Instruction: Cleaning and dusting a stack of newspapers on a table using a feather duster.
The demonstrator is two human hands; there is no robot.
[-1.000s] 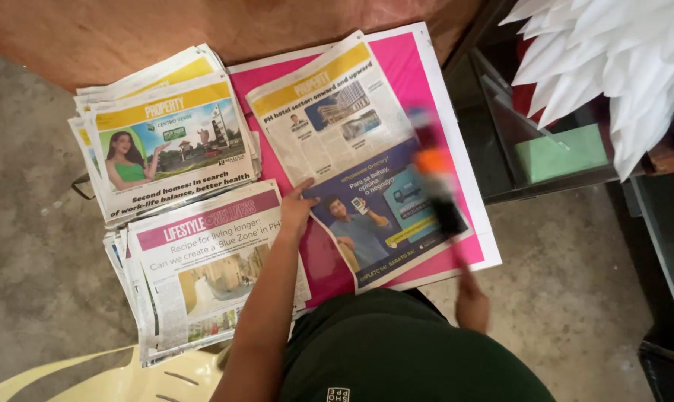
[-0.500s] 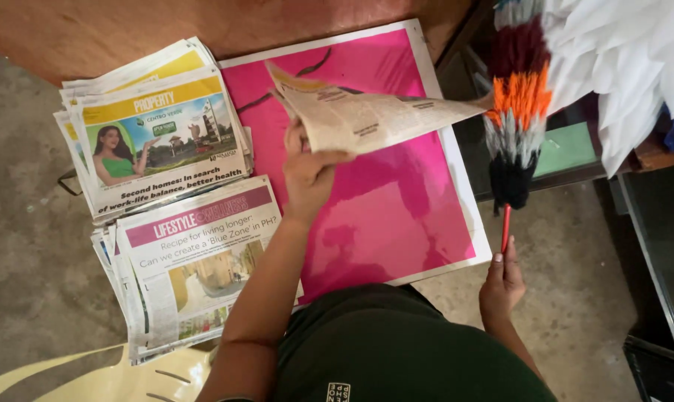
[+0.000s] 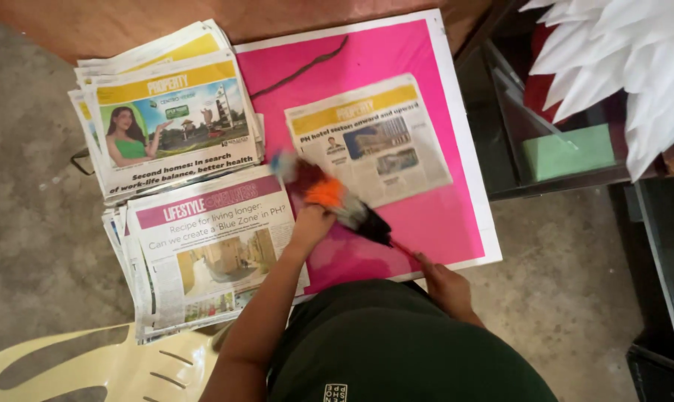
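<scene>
While the right hand (image 3: 443, 281) is closed around the thin handle of a feather duster (image 3: 335, 199), the left hand (image 3: 312, 222) rests on the pink board (image 3: 434, 216), partly hidden, so its fingers cannot be told. Blurry, the duster lies across the board beside a folded newspaper (image 3: 370, 138). Two newspaper stacks (image 3: 180, 186) sit to the left.
</scene>
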